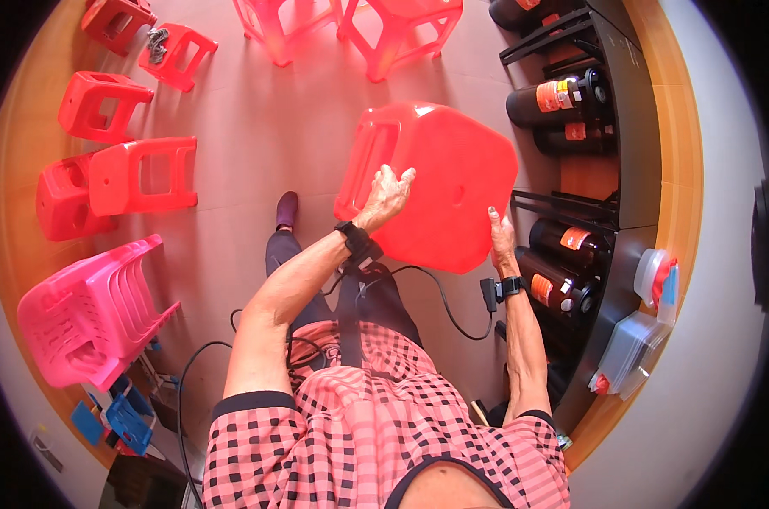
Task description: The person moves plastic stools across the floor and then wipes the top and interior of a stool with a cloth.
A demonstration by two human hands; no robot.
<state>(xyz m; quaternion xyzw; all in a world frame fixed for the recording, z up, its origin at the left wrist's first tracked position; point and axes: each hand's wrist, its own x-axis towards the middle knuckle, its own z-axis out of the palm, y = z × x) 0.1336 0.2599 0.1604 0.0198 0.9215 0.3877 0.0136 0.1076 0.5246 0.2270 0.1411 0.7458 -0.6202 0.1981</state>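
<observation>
A large red plastic stool (444, 182) is tilted in front of me, its seat facing up toward me and its slotted leg side to the left. My left hand (386, 199) grips the seat's left edge, fingers bent by the leg opening. At the right corner, my right hand (502, 237) holds the rim with its thumb lying along the seat; the fingers behind it are hidden. Each wrist wears a black strapped device, with black cables hanging between them and my body.
Two more red stools (397, 30) stand ahead. Smaller red stools (139, 178) line the left wall, with a pink plastic chair (96, 310) nearer. A black rack (639, 170) on the right holds dark cylinders (562, 100). Plastic containers (630, 348) sit beside it.
</observation>
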